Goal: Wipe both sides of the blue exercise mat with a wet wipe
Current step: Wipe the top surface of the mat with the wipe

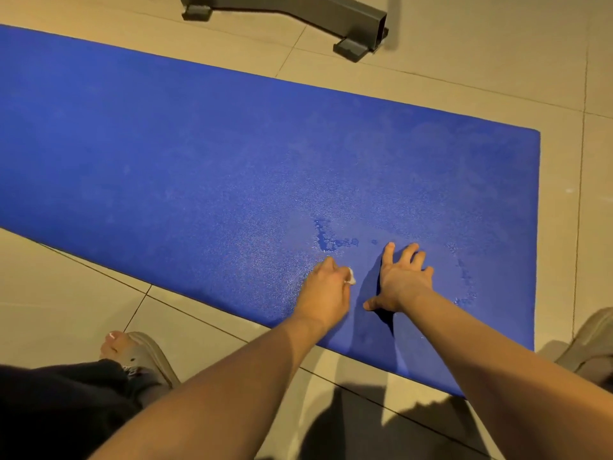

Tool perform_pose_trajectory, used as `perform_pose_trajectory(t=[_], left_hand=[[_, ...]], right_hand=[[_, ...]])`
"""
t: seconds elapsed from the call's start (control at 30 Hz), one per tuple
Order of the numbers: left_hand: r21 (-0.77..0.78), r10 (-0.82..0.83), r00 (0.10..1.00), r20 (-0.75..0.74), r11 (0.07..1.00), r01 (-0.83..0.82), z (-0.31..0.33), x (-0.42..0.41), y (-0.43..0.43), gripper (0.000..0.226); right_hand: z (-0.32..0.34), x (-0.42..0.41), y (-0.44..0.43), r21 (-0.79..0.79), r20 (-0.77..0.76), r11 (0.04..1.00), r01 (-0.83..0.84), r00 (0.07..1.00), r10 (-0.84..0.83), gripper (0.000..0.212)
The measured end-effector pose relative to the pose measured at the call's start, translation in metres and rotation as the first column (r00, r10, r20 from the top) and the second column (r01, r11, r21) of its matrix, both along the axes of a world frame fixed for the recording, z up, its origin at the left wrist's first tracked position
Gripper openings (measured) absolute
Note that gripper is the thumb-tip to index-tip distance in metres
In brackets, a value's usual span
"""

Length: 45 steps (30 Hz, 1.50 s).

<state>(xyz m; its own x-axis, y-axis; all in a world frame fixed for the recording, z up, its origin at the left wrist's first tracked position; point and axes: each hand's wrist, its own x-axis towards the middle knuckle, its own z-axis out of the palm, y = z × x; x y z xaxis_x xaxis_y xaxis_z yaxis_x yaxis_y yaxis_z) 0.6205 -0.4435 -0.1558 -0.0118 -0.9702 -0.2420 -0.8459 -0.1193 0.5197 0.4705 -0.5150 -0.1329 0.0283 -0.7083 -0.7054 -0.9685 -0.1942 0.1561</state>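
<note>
Forearms reach in from the bottom of the head view onto the blue exercise mat (199, 154), which lies unrolled and flat on the tiled floor (431, 78). The left hand (326, 290) works close to the mat's near long edge, towards its right short end. Its fingers are curled around a small white wet wipe (351, 279), of which only a corner shows past the knuckles. The right hand (403, 277) lies just beside it, nearer the right end, palm down with fingers straight and spread, grasping nothing. A wet streak (326, 240) of beaded droplets lies just beyond the left hand. Fainter damp marks show between the right hand and the right end. The left stretch of the mat looks dry. A sandalled foot (149, 356) stands on the floor off the near edge, and a dark metal frame base (361, 31) stands beyond the far long edge.

Assessment: the upper face is being wiped at its right end. Most of that face, and the whole underside, appear to remain.

Recommended procedure for this step:
- Press the flat right hand firmly so that the mat cannot creep on the tiles.
- Open the bunched wipe to present more surface. A balled wipe probably cleans only a narrow track.
- Spread the beaded liquid instead of leaving it pooled.
- Stroke across the mat in overlapping passes, from near edge to far edge.
- Advance from the right end towards the dry left stretch, covering edges and corners.
</note>
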Motion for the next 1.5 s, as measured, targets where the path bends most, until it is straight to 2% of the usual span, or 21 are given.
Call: perform_pose_trajectory(t=[0.07,0.13,0.23,0.3,0.4,0.5,0.6,0.67,0.7,0.77,0.83,0.93,1.0,1.13,1.2,1.27,1.37,1.4,1.43,1.5], left_hand=[[-0.05,0.042,0.998,0.052,0.998,-0.039,-0.005,0.031,-0.007,0.012],[-0.108,0.241,0.968,0.075,0.967,-0.232,-0.008,0.07,-0.021,0.012],[-0.084,0.575,0.818,0.029,0.817,-0.571,-0.01,0.12,-0.04,0.019],[-0.051,0.633,0.774,0.031,0.774,-0.631,-0.011,0.122,-0.045,0.023],[-0.038,0.59,0.808,0.009,0.807,-0.589,-0.006,0.084,-0.042,0.023],[-0.027,0.447,0.891,-0.077,0.892,-0.451,-0.007,0.033,-0.038,0.018],[-0.018,0.155,0.982,-0.111,0.987,-0.158,-0.007,-0.003,-0.031,0.015],[-0.033,-0.044,0.996,-0.073,0.999,0.041,-0.006,0.002,-0.033,0.012],[-0.047,-0.093,0.995,-0.042,0.995,0.091,-0.006,0.013,-0.036,0.011],[-0.093,-0.03,0.999,0.031,0.995,0.033,-0.008,0.045,-0.046,0.009],[-0.147,0.195,0.974,0.113,0.973,-0.178,-0.011,0.085,-0.058,0.011],[-0.112,0.495,0.851,0.174,0.869,-0.483,-0.011,0.126,-0.076,0.022],[-0.054,0.578,0.802,0.15,0.815,-0.577,-0.011,0.123,-0.083,0.026],[-0.051,0.519,0.855,0.008,0.854,-0.518,-0.01,0.065,-0.073,0.023],[-0.045,0.395,0.916,-0.07,0.916,-0.398,-0.011,0.028,-0.06,0.018],[-0.049,0.203,0.974,-0.104,0.977,-0.208,-0.009,0.0,-0.049,0.013],[-0.085,-0.134,0.991,0.005,0.987,0.133,-0.006,0.004,-0.051,0.016],[-0.092,-0.162,0.985,0.067,0.982,0.167,-0.006,0.017,-0.056,0.018],[-0.11,-0.11,0.986,0.124,0.986,0.124,-0.007,0.033,-0.061,0.02],[-0.143,0.164,0.969,0.185,0.98,-0.139,-0.009,0.072,-0.073,0.024]], right_hand=[[0.0,0.001,0.0,-0.001,-0.006,1.0,0.0,1.0,0.0,0.15],[-0.001,0.003,-0.001,-0.001,-0.006,1.0,0.0,1.0,0.0,0.151],[-0.001,0.003,-0.001,0.001,-0.005,1.0,0.002,1.0,-0.002,0.151],[-0.002,0.003,-0.001,0.004,-0.004,1.0,0.004,1.0,-0.004,0.151],[-0.003,0.003,-0.001,-0.001,-0.002,1.0,0.003,1.0,-0.003,0.152],[-0.004,0.002,-0.001,-0.006,0.002,1.0,0.003,1.0,-0.003,0.151],[-0.005,0.002,0.0,-0.008,-0.001,1.0,0.007,1.0,-0.007,0.151],[-0.005,0.002,-0.001,-0.003,-0.002,1.0,0.009,1.0,-0.009,0.151],[-0.006,0.002,-0.001,-0.001,-0.001,1.0,0.012,1.0,-0.012,0.151],[-0.007,0.003,-0.002,0.001,0.0,1.0,0.015,1.0,-0.015,0.152],[-0.008,0.004,-0.003,0.006,0.004,1.0,0.02,1.0,-0.02,0.152],[-0.008,0.004,-0.003,0.006,0.008,1.0,0.025,1.0,-0.025,0.152],[-0.008,0.004,-0.003,0.007,0.008,1.0,0.026,1.0,-0.027,0.152],[-0.008,0.004,-0.003,0.012,0.006,1.0,0.027,1.0,-0.027,0.152],[-0.008,0.005,-0.003,0.015,0.003,0.999,0.031,1.0,-0.031,0.152],[-0.008,0.006,-0.003,0.017,0.004,0.999,0.033,0.999,-0.033,0.152],[-0.008,0.005,-0.004,0.018,0.003,0.999,0.037,0.999,-0.037,0.151],[-0.007,0.005,-0.003,0.016,0.004,0.999,0.035,0.999,-0.035,0.151],[-0.007,0.005,-0.003,0.015,0.007,0.999,0.032,0.999,-0.032,0.151],[-0.007,0.005,-0.003,0.016,0.014,0.999,0.031,0.999,-0.031,0.151]])
